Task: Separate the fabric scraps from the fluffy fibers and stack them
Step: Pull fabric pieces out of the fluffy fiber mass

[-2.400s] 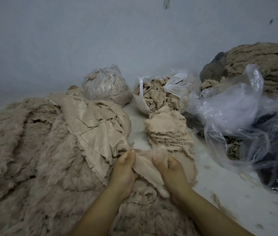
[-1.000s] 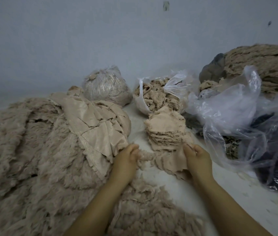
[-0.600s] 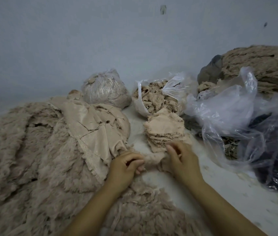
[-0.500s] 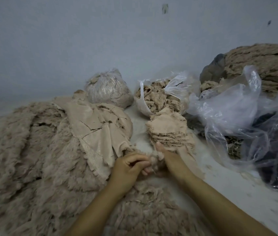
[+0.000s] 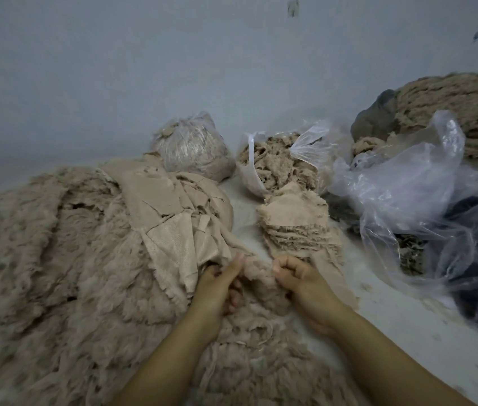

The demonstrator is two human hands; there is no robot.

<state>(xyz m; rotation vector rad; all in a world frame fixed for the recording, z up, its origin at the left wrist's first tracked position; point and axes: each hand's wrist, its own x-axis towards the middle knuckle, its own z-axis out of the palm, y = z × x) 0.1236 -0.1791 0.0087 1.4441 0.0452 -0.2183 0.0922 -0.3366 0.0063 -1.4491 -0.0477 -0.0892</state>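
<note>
A big heap of beige fluffy fibers (image 5: 56, 259) covers the left and the near middle of the white surface. Flat beige fabric pieces (image 5: 173, 212) lie fanned over its top. A neat stack of fabric scraps (image 5: 296, 224) stands to the right of the heap. My left hand (image 5: 217, 282) and my right hand (image 5: 299, 279) are close together just in front of that stack. Both grip the same fluffy beige clump (image 5: 257, 272) between them, thumbs on top and fingers curled.
A tied clear bag of fibers (image 5: 193, 148) and an open bag of fibers (image 5: 279, 165) stand at the back. Loose clear plastic bags (image 5: 408, 194) and dark bundles fill the right side, under a large tan roll (image 5: 460, 112). A grey wall rises behind.
The right hand laid a flat scrap by the stack, then came back to the left hand. Both hands now grip one fluffy clump.
</note>
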